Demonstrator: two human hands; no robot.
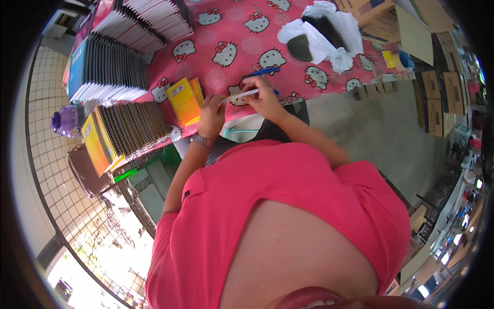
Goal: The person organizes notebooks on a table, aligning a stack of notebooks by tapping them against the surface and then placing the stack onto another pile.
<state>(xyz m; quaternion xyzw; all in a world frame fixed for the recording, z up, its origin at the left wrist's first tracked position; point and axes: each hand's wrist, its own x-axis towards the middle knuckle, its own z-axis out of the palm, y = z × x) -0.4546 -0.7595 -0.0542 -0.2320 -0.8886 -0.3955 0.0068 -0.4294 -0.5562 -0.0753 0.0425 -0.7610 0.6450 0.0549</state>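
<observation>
Close to the table's near edge, both my hands hold a slim white pen-like stick (244,95), one at each end. My left hand (212,114) has its fingers closed at the stick's left end. The right end is pinched in my right hand (265,99). What kind of stick it is cannot be made out. Beside my left hand lie yellow-orange spiral notebooks (184,101), partly overlapping. Just beyond my right hand, a blue slender object (266,71) rests on the pink patterned tablecloth (226,33).
To the left stand a row of yellow spiral notebooks (136,123), blue-covered notebooks (110,67) and a purple bottle (66,121). White crumpled paper with a black spiral-bound stack (329,32) lies at the far right. Cardboard boxes (442,98) stand beyond the table's right end.
</observation>
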